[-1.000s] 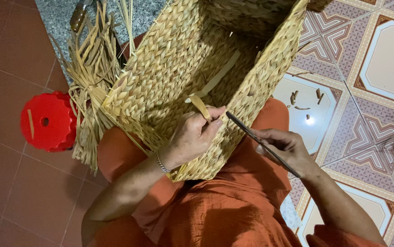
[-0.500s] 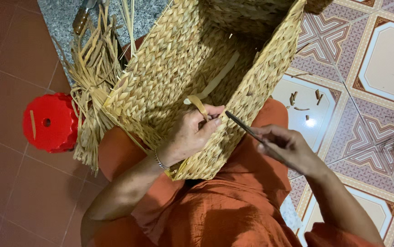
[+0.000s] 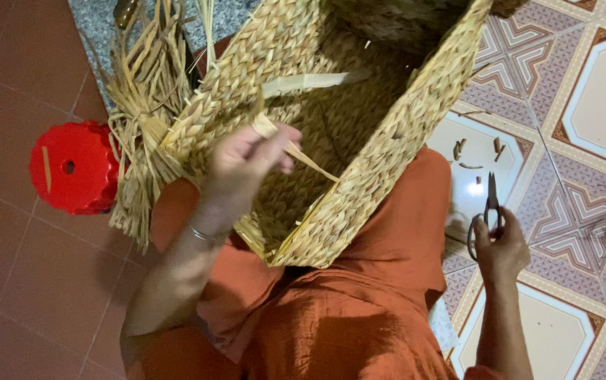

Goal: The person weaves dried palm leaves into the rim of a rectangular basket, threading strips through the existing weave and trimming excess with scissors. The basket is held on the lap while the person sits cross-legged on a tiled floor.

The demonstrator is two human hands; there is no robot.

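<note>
A large woven straw basket (image 3: 394,141) rests on my lap, its open side facing up. My left hand (image 3: 246,165) pinches a loose straw strand (image 3: 303,156) inside the basket, pulling it taut from the weave. My right hand (image 3: 501,250) is out over the tiled floor to the right, with its fingers through the handles of dark scissors (image 3: 487,211) whose blades point away from me. A metal bangle circles my left wrist.
A bundle of loose straw (image 3: 144,119) hangs off the basket's left side. A red plastic stool (image 3: 71,167) stands on the red floor at left. Small straw cuttings (image 3: 475,151) lie on the patterned tiles at right. Orange clothing (image 3: 345,309) covers my lap.
My right hand has moved away from the basket to the floor on the right, taking the scissors with it. My left hand has shifted up and left, drawing the strand along.
</note>
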